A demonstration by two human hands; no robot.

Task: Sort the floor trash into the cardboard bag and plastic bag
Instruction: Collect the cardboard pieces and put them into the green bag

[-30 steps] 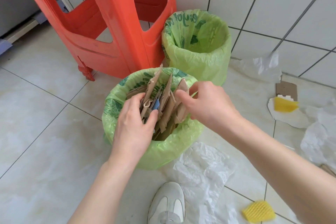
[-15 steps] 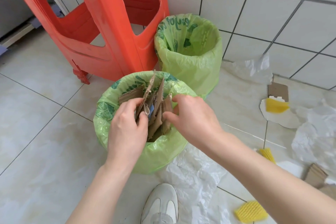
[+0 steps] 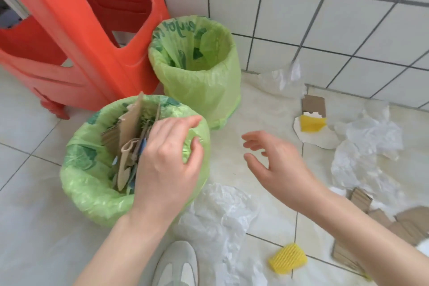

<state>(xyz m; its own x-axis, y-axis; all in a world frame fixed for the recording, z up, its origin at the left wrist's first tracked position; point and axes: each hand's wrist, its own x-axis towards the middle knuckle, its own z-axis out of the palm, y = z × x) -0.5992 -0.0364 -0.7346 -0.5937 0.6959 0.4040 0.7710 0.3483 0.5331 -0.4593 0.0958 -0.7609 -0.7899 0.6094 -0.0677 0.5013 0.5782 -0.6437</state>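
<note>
Nearby: red stool behind bags, plastic sheet by shoe.

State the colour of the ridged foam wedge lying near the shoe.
Yellow ridged foam wedge, clearest in the head view.

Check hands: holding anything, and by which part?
Nothing is held. Left hand hangs over the cardboard bag, fingers loose; right hand is open above the floor.

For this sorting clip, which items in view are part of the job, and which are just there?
Job:
near bag holding cardboard
far bag
plastic sheet
crumpled plastic
cardboard scraps
yellow foam
left hand
right hand

Bystanders:
stool
shoe
</note>
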